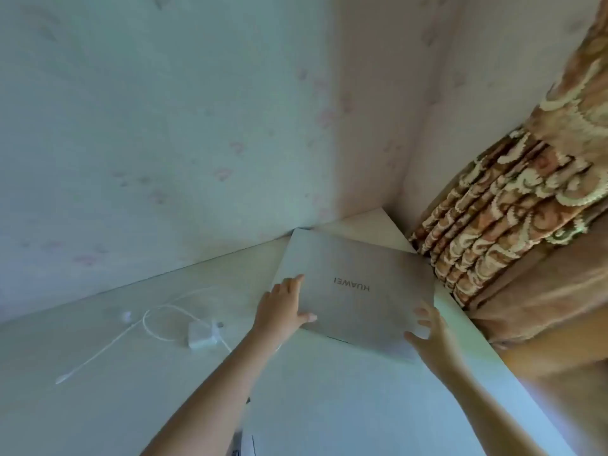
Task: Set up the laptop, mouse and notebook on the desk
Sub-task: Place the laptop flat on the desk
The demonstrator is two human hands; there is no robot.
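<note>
Laptop (353, 291), lid closed and logo upside down to the wearer, lies flat at the far right corner of the desk (329, 406), skewed to the edges and close to the wall. The left hand (283, 307) rests on its near left part with straight fingers spread and thumb across the lid, pressing rather than gripping. The right hand (427, 330) is at the near right corner with fingers loosely curled around the edge; whether it actually clasps the edge I cannot tell. 2 hands at opposite sides suggest the person means to slide or lift the machine toward the middle, where it can be opened. A white charger (201, 334) with its cable (108, 347) lies to the left, well apart. A patterned curtain (513, 205) hangs beside the right edge. No mouse or notebook shows.
</note>
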